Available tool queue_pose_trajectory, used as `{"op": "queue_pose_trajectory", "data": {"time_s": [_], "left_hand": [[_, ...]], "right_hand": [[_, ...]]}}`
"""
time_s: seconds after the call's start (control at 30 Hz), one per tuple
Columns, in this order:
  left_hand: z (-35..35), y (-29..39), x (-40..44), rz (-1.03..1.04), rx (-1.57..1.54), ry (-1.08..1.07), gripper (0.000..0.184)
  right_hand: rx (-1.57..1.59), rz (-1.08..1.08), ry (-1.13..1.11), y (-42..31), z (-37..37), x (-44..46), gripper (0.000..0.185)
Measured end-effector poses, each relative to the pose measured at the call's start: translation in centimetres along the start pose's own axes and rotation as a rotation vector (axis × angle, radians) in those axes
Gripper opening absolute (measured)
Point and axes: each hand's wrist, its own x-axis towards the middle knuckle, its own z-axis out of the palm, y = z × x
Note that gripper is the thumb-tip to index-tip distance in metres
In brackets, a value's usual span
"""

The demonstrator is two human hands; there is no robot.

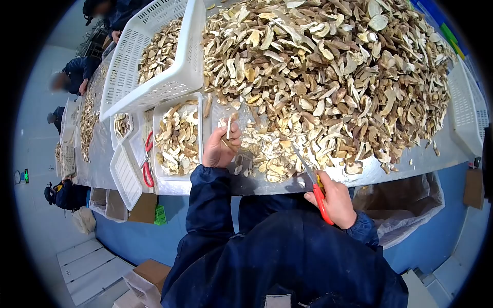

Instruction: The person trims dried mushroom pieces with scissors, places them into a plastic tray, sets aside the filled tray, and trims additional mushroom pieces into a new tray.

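Watching remotely, I see a forward-pointing mushroom slice [229, 127] pinched in the left hand [221, 147], leftward of the scissors [319, 196] (right hand [338, 200] gripping).

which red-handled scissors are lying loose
The red-handled pair left of the mushroom tray nearest the left hand; the other pair is in the right hand.

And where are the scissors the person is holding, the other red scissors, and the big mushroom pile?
Held scissors [319, 197]: head view, on the red handle.
Other scissors [145, 173]: head view, on a red handle.
Mushroom pile [328, 82]: head view, on the heap's middle.
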Motion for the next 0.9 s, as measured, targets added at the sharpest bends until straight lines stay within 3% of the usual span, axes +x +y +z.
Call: {"op": "queue_pose_trajectory", "data": {"time_s": [0.1,0.2,0.27,0.37,0.5,0.57,0.6,0.63,0.7,0.77,0.9], "left_hand": [[4.9,-0.5,0.0,0.175,0.018,0.229,0.034],[1.6,0.9,1.7,0.092,0.357,0.158,0.031],[1.4,0.6,2.1,0.011,0.876,0.309,0.022],[3.0,-1.5,3.0,0.419,1.915,0.258,0.018],[3.2,-1.4,2.9,0.336,1.876,0.354,0.02],[4.3,-0.1,1.2,0.402,1.622,0.411,0.016],[3.5,1.4,0.3,0.519,1.651,0.43,0.016],[4.1,2.6,-0.6,0.688,1.798,0.561,0.016],[3.1,6.1,-2.1,0.836,1.89,0.823,0.016],[0.5,9.7,-3.1,0.719,2.092,1.007,0.025],[2.4,8.6,-2.6,0.84,2.318,0.733,0.034]], "right_hand": [[-0.009,-0.027,0.009,0.2,0.2,-0.1,0.053],[-0.003,-0.013,0.008,0.1,0.1,-0.3,0.053],[0.002,0.001,0.0,-0.1,0.0,-0.3,0.053],[0.002,0.014,-0.007,-0.1,-0.1,-0.4,0.052],[-0.028,-0.042,0.032,0.3,0.1,-0.5,0.056],[-0.029,-0.063,0.041,0.3,0.1,-0.2,0.057],[-0.013,-0.05,0.031,0.2,-0.1,-0.2,0.057],[0.002,-0.033,0.021,0.2,-0.2,-0.3,0.057],[-0.017,-0.045,0.04,0.4,-0.1,-0.2,0.056],[-0.028,-0.058,0.045,0.8,0.1,0.0,0.057],[-0.03,-0.035,0.015,0.6,0.3,0.2,0.057]]}}
